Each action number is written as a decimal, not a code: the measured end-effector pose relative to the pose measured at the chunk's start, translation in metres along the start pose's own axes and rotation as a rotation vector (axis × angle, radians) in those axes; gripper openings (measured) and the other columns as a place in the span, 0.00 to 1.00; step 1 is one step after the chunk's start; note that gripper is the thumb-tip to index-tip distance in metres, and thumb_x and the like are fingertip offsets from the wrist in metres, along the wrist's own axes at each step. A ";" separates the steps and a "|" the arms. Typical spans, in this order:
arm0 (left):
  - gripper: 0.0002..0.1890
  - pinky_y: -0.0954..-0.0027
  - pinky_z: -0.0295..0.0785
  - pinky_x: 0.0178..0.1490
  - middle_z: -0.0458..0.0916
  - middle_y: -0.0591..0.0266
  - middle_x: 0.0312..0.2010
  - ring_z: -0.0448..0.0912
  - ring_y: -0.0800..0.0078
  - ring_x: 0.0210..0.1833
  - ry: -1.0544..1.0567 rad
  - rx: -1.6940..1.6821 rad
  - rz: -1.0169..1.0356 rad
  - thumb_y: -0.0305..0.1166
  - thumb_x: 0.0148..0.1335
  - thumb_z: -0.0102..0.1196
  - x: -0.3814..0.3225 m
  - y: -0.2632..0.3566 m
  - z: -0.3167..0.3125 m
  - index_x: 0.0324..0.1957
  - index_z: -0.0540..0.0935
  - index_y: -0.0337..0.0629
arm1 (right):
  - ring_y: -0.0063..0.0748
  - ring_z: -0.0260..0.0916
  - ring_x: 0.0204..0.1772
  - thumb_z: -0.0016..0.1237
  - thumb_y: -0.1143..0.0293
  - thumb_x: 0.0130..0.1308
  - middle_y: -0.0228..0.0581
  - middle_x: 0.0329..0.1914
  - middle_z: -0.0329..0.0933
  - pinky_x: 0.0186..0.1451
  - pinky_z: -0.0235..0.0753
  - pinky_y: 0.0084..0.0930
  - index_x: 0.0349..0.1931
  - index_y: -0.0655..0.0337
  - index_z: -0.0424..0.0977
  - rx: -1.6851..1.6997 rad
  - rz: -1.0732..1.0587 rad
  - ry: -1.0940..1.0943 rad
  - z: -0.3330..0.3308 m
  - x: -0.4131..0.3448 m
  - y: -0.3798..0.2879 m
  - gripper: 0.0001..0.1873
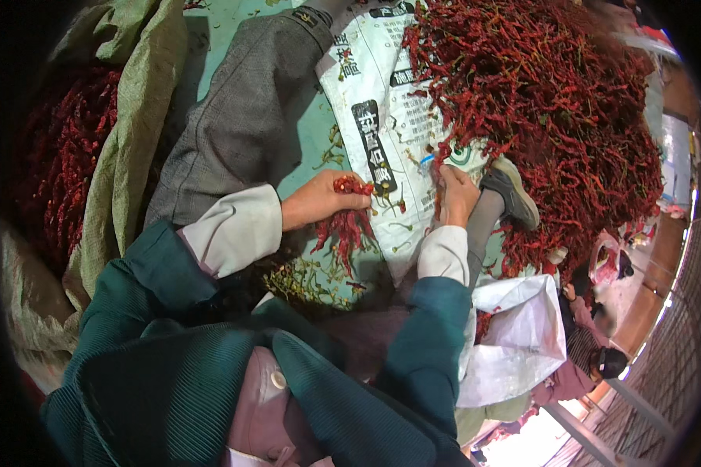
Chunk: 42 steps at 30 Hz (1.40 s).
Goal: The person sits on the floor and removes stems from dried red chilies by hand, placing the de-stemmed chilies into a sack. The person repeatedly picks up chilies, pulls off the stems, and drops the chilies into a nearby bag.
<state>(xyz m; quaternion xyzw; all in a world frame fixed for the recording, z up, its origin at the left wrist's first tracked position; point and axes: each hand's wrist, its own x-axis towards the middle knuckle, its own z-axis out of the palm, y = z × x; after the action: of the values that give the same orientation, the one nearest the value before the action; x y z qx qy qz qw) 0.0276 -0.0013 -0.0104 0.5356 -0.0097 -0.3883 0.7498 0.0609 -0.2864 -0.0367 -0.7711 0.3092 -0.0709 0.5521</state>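
A bunch of dried red chili peppers (346, 230) hangs below my left hand (326, 198), which is closed around it over the green floor covering. To its right, my right hand (458, 190) grips a red chili pepper (442, 154) above a white printed woven sack (362, 117) lying flat. Loose green stems (400, 204) are scattered on that sack between my hands. A heap of pulled stems (304, 283) lies on the floor covering below my left hand. The big pile of red chilies (537, 105) rises beyond my right hand, against my shoe (511, 192).
At the left stands an open green woven sack (146, 111) filled with red chilies (82, 169). My grey-trousered leg (239, 111) stretches between it and the printed sack. An open white sack (517, 350) sits by my right sleeve. Other people (584, 356) are at the right edge.
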 end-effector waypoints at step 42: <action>0.13 0.75 0.73 0.39 0.79 0.62 0.31 0.77 0.76 0.32 0.016 -0.306 -0.116 0.21 0.46 0.61 -0.004 -0.006 -0.006 0.37 0.78 0.34 | 0.13 0.61 0.22 0.49 0.75 0.58 0.30 0.25 0.72 0.21 0.57 0.09 0.38 0.67 0.75 0.162 0.092 -0.262 0.046 -0.164 -0.038 0.08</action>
<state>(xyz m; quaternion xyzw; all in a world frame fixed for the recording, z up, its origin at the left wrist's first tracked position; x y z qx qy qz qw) 0.0235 0.0050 -0.0157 0.4177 0.0865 -0.4236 0.7991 -0.0338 -0.1503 0.0178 -0.7118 0.2628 0.0310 0.6506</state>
